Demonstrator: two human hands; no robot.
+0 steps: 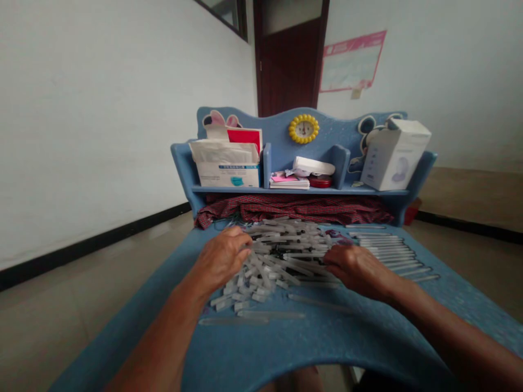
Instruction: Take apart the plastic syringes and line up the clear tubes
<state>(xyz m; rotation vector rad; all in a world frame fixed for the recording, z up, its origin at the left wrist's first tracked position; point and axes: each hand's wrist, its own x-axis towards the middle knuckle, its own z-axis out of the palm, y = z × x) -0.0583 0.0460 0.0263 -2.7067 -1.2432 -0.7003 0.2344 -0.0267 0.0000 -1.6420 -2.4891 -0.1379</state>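
Observation:
A heap of translucent pen barrels (pixel 302 267) with dark bits among them covers the middle of the blue desk (pixel 310 343). Over its left side is my left hand (pixel 224 253), thumb and fingers curled together; whatever they pinch is too small to make out. My right hand (pixel 359 269) is closed at the heap's right edge, its fingertips turned inward and their contents hidden. Short whitish pen caps (pixel 245 291) lie loose in front of my left hand. To the right of my right hand, several slim pens (pixel 386 247) lie side by side in a row.
Behind the heap lies a bunched red checked cloth (pixel 294 208). The desk's raised shelf holds an opened carton (pixel 229 169), papers (pixel 288 182), a red round case (pixel 321 181) and a white box (pixel 392 155). A few single barrels (pixel 272 314) lie near the desk's curved front edge.

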